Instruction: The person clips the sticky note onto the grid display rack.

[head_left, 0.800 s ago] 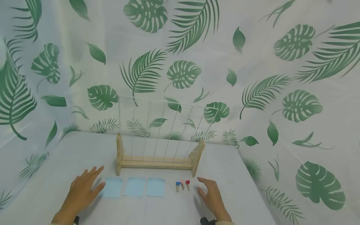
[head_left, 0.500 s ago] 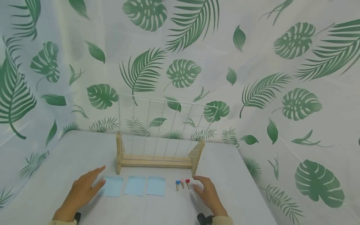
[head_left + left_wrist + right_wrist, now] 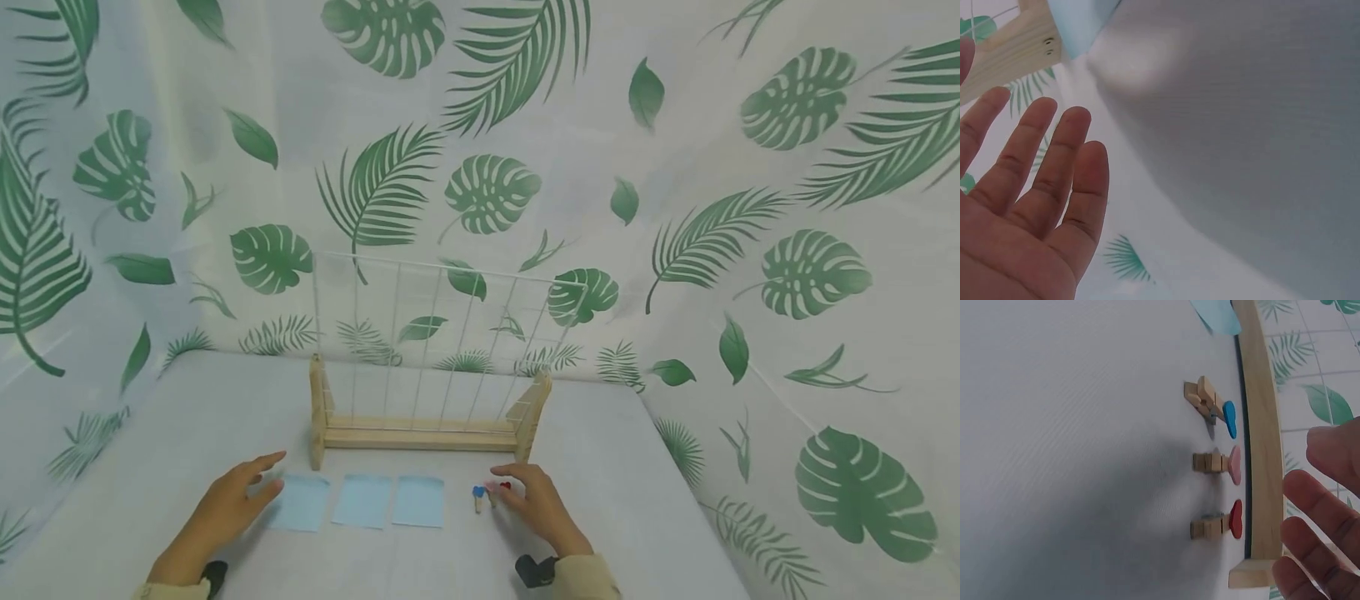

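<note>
Three small wooden clothespins lie in a row on the white table: one with a blue heart (image 3: 1209, 403), one with a pink heart (image 3: 1213, 462), one with a red heart (image 3: 1215, 526). My right hand (image 3: 536, 506) hovers over the pink and red ones, partly covering them in the head view; its thumb and fingers are apart and hold nothing. To the left lie three light-blue paper squares, a left (image 3: 303, 507), a middle (image 3: 362, 502) and a right one (image 3: 418, 502). Beside the left square, my left hand (image 3: 225, 510) is held up, fingers extended, holding nothing.
Behind the papers and clothespins stands a wooden stand (image 3: 420, 438) with an upright white wire grid rising from it. White cloth with green leaf prints (image 3: 491, 193) hangs behind and at both sides of the table.
My right hand has moved left, from beside the clothespins to above the pink and red ones. My left hand has shifted slightly right, its fingers drawing closer together.
</note>
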Motion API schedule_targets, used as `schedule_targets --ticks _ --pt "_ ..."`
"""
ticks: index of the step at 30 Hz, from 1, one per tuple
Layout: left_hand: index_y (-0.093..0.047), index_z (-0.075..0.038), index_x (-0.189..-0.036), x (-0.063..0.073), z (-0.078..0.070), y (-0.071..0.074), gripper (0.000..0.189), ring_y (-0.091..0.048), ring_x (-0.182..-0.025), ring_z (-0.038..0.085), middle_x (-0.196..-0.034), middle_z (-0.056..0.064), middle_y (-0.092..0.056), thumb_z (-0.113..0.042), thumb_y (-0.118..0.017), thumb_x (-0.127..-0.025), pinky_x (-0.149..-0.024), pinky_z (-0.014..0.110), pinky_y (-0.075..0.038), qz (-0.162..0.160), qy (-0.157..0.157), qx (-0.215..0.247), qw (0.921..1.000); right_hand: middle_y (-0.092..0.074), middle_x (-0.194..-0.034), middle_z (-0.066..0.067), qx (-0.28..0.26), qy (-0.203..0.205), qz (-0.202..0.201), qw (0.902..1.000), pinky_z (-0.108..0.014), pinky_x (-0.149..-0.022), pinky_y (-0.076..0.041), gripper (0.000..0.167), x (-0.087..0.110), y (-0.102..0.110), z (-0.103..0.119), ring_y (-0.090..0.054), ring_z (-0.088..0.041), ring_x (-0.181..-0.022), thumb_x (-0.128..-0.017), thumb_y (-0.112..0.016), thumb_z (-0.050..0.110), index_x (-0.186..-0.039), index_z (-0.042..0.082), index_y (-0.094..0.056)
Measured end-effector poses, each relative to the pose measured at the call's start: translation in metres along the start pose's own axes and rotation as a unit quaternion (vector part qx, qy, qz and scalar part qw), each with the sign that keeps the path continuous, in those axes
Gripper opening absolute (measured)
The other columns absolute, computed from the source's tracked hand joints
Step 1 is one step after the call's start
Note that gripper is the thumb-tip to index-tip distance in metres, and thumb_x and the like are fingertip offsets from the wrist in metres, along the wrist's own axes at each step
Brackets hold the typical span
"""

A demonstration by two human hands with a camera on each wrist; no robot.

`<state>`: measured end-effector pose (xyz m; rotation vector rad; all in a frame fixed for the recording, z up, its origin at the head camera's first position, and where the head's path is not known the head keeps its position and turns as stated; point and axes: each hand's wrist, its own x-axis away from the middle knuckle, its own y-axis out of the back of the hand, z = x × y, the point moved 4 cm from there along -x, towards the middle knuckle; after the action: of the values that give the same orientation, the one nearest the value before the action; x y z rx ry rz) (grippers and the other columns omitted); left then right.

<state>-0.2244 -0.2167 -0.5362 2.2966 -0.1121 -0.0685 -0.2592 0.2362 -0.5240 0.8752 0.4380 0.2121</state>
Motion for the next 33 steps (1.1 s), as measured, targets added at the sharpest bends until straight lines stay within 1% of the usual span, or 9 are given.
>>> schedule_targets --ticks 6,10,13,21,24,26,28,30,33 --pt "-0.052 0.007 -0.152 -0.004 0.013 0.001 0.054 -0.061 -0.125 0.059 -0.144 0.04 -0.057 -0.023 -0.066 -0.109 -0.097 0.073 -0.055 0.016 0.022 0.01 0.9996 -0.078 -0.116 -0.012 -0.022 -0.005 0.032 0.9992 -0.055 -0.099 -0.058 0.018 -0.013 -0.009 -0.002 -0.07 -0.038 -0.111 -0.097 -0.081 0.007 -0.114 0.002 -0.079" --pt "-0.054 0.008 -0.15 -0.006 0.016 0.001 0.053 -0.065 -0.12 0.055 -0.141 0.038 -0.06 -0.022 -0.068 -0.108 -0.095 0.068 -0.058 0.017 0.023 0.024 0.9993 -0.077 -0.117 -0.014 -0.035 -0.018 0.063 0.9972 -0.042 -0.091 -0.063 0.019 -0.019 -0.013 -0.004 -0.071 -0.034 -0.106 -0.096 -0.08 0.004 -0.114 0.001 -0.079" --pt "-0.056 0.008 -0.148 -0.009 0.017 0.0 0.053 -0.067 -0.115 0.051 -0.135 0.036 -0.063 -0.02 -0.071 -0.105 -0.093 0.064 -0.06 0.014 0.023 0.029 0.9992 -0.076 -0.118 -0.014 -0.042 -0.028 0.088 0.9949 -0.034 -0.085 -0.063 0.02 -0.021 -0.016 -0.007 -0.07 -0.028 -0.102 -0.095 -0.079 0.004 -0.115 0.001 -0.079" --pt "-0.056 0.01 -0.146 -0.015 0.018 0.0 0.057 -0.068 -0.107 0.042 -0.125 0.031 -0.066 -0.019 -0.076 -0.101 -0.087 0.059 -0.061 0.02 0.031 0.032 0.9988 -0.077 -0.115 -0.013 -0.076 -0.03 0.119 0.9896 -0.031 -0.085 -0.061 0.027 -0.028 -0.022 -0.013 -0.065 -0.018 -0.094 -0.09 -0.085 0.003 -0.116 0.0 -0.078" --pt "-0.057 0.01 -0.144 -0.018 0.018 -0.001 0.056 -0.067 -0.108 0.044 -0.124 0.031 -0.067 -0.019 -0.077 -0.101 -0.09 0.06 -0.06 0.025 0.041 0.031 0.9983 -0.077 -0.114 -0.011 -0.082 -0.035 0.126 0.9879 -0.029 -0.083 -0.059 0.027 -0.03 -0.023 -0.016 -0.063 -0.015 -0.093 -0.089 -0.087 0.005 -0.115 0.001 -0.079" --pt "-0.057 0.011 -0.144 -0.02 0.02 -0.003 0.056 -0.066 -0.112 0.049 -0.125 0.033 -0.067 -0.02 -0.076 -0.101 -0.093 0.063 -0.058 0.03 0.052 0.033 0.9977 -0.077 -0.114 -0.01 -0.088 -0.039 0.131 0.9867 -0.028 -0.082 -0.057 0.027 -0.031 -0.024 -0.018 -0.062 -0.015 -0.093 -0.089 -0.088 0.007 -0.114 0.002 -0.079" --pt "-0.057 0.01 -0.143 -0.023 0.026 -0.006 0.057 -0.064 -0.117 0.053 -0.126 0.034 -0.067 -0.023 -0.077 -0.101 -0.097 0.067 -0.056 0.035 0.065 0.034 0.9967 -0.076 -0.112 -0.011 -0.098 -0.041 0.134 0.9853 -0.028 -0.082 -0.055 0.027 -0.031 -0.025 -0.02 -0.061 -0.016 -0.094 -0.088 -0.089 0.007 -0.113 0.001 -0.079" --pt "-0.057 0.009 -0.144 -0.026 0.037 -0.01 0.06 -0.063 -0.12 0.055 -0.127 0.034 -0.067 -0.027 -0.078 -0.1 -0.097 0.068 -0.055 0.041 0.07 0.042 0.9958 -0.075 -0.112 -0.01 -0.111 -0.046 0.137 0.9832 -0.026 -0.081 -0.053 0.028 -0.031 -0.027 -0.023 -0.059 -0.016 -0.095 -0.086 -0.09 0.007 -0.112 0.001 -0.08" --pt "-0.061 0.005 -0.144 -0.034 0.062 -0.021 0.065 -0.065 -0.113 0.046 -0.123 0.025 -0.069 -0.035 -0.081 -0.096 -0.093 0.058 -0.059 0.043 0.083 0.058 0.9939 -0.075 -0.11 -0.009 -0.128 -0.047 0.136 0.9813 -0.024 -0.081 -0.05 0.028 -0.031 -0.029 -0.027 -0.057 -0.013 -0.095 -0.084 -0.091 0.006 -0.109 0.002 -0.08"
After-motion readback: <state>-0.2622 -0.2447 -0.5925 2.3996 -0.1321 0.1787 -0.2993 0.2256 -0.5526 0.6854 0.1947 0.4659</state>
